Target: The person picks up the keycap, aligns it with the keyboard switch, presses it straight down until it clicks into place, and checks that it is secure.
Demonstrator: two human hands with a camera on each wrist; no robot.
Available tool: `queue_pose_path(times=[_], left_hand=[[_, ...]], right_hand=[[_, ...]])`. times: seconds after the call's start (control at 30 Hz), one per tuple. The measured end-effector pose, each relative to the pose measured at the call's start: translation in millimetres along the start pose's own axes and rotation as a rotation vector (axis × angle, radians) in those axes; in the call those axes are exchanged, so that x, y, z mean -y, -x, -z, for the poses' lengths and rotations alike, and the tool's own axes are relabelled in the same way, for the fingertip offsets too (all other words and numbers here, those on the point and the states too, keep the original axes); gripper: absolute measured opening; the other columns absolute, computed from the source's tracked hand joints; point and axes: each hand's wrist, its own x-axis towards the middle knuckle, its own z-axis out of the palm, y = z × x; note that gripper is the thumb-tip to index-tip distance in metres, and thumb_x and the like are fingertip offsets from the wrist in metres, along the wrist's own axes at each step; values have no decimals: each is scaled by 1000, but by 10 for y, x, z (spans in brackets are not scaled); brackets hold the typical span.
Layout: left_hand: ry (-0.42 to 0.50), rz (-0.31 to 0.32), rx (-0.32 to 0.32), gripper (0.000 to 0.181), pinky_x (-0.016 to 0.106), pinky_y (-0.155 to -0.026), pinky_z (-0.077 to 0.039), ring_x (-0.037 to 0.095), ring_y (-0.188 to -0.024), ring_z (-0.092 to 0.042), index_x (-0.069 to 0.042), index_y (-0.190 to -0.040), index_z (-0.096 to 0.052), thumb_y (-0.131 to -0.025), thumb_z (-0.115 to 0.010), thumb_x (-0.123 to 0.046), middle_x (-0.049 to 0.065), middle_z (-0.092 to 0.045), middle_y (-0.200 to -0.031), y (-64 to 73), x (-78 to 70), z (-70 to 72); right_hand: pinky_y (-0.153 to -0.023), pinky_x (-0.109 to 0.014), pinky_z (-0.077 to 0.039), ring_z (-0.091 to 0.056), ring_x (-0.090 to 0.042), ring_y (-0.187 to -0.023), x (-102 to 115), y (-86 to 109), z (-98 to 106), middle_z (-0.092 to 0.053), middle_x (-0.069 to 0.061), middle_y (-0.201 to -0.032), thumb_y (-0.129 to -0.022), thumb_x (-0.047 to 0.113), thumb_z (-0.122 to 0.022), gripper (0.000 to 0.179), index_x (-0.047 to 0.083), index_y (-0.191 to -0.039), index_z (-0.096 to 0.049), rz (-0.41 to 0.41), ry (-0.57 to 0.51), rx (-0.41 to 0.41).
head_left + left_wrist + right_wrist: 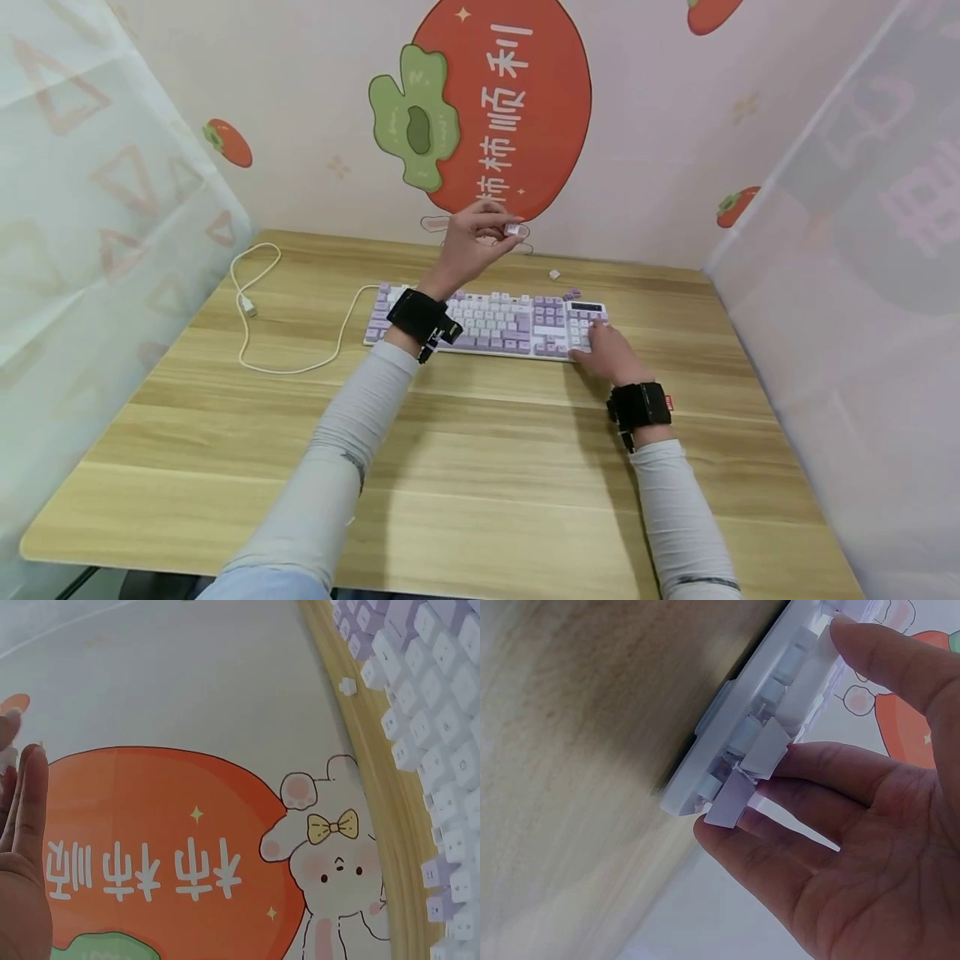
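Observation:
A purple-and-white keyboard (491, 323) lies towards the back of the table. Above its rear edge, my left hand (472, 242) is raised and pinches a small white keycap (514, 229) between thumb and finger. Only part of this hand (26, 832) shows at the edge of the left wrist view. My right hand (611, 354) holds the keyboard's right end by the number pad, thumb at the front edge. In the right wrist view its fingertips touch the side, next to a tilted purple keycap (731, 799) and a tilted white keycap (767, 748).
Behind the keyboard lie a loose white keycap (554, 274) and a purple keycap (572, 293). A white cable (288, 371) loops over the table's left part, its USB plug (247, 307) resting on the wood. A printed wall (637, 150) rises directly behind the table (487, 467).

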Motion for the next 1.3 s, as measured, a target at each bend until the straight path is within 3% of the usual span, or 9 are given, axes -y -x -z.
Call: queue_pose_path(times=[0.13,0.23,0.43,0.57,0.67,0.8,1.0,1.1,1.3], left_hand=[[-102,-32,-50,22,23,-75,-54,23,-80,-63,4,-110,-77,-89,-76,-2,18,-63,-95,74,287,125],[-197,34,-76,18,22,-74,-55,24,-79,-65,4,-104,-78,-89,-77,-5,17,-67,-97,195,385,306],[-370,323,-73,17,24,-69,-50,25,-75,-66,1,-102,-79,-90,-78,-10,16,-74,-95,488,590,677],[-413,560,33,27,35,-77,-55,32,-90,-69,5,-117,-74,-92,-71,-5,23,-73,-108,669,671,856],[-405,666,122,35,44,-88,-56,39,-107,-67,10,-127,-65,-94,-62,0,28,-66,-126,769,709,945],[-430,677,187,34,49,-94,-53,41,-112,-64,12,-129,-63,-96,-58,2,30,-64,-129,839,749,1013],[-552,663,258,27,46,-86,-53,33,-95,-64,8,-113,-73,-88,-74,-1,24,-70,-108,857,838,1045],[-609,675,320,25,46,-87,-53,31,-95,-64,5,-110,-76,-86,-77,-2,21,-72,-108,850,887,1059],[-634,670,452,21,45,-90,-51,27,-95,-62,0,-110,-77,-90,-75,-6,18,-75,-110,827,942,1097]], right_hand=[[-71,-38,-50,-55,-29,-82,9,-1,16,-54,-35,-132,-96,31,-68,38,-5,-99,-57,4,17,-2],[-68,-36,-49,-55,-29,-81,14,-1,16,-53,-34,-132,-97,31,-68,38,-5,-100,-57,-1,11,3],[-64,-33,-47,-55,-27,-79,11,8,9,-58,-23,-108,-97,31,-68,37,-4,-101,-56,-21,-6,8],[-64,-34,-46,-54,-27,-78,10,13,19,-55,-33,-129,-97,30,-68,35,-3,-95,-56,-18,-6,4],[-63,-34,-46,-54,-27,-77,8,16,22,-50,-35,-138,-97,30,-67,34,-2,-93,-56,-18,-12,6],[-63,-33,-47,-54,-27,-78,5,13,15,-56,-31,-127,-97,31,-67,34,-1,-94,-55,-21,-18,14],[-66,-35,-48,-55,-28,-80,13,17,4,-54,-33,-131,-97,32,-68,37,-2,-98,-55,-22,-10,10],[-68,-35,-49,-55,-28,-82,21,18,3,-57,-27,-119,-97,33,-68,39,-3,-103,-54,-21,-6,12],[-71,-38,-49,-55,-29,-84,34,21,18,-55,-31,-125,-97,31,-68,38,-4,-100,-54,-7,5,2]])
